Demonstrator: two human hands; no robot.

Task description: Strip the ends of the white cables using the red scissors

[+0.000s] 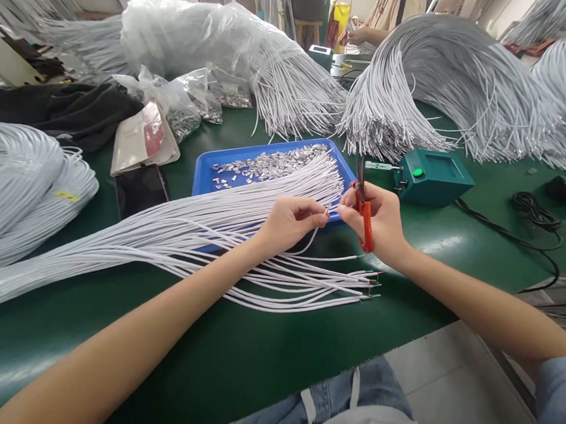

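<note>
My left hand (294, 223) pinches the end of a white cable (313, 237) just in front of the blue tray. Close to its fingertips, my right hand (379, 221) is closed around scissors (367, 225) with orange-red handles, the dark blades pointing up and away. Whether the right fingertips also pinch something small, I cannot tell. Behind both hands lies the blue tray (202, 179), holding many small silver metal pieces (279, 163) and the ends of a thick bundle of white cables (166, 224). Several loose cables (308, 282) fan out nearer to me, some with coloured wires showing at their tips.
A green box-shaped device (434, 177) with a green button stands right of the tray. Large cable bundles (382, 99) lie behind. At left are a cable coil (21, 187), a phone (141, 190) and a pouch (142, 138). Another person's hand (360, 35) works across the table.
</note>
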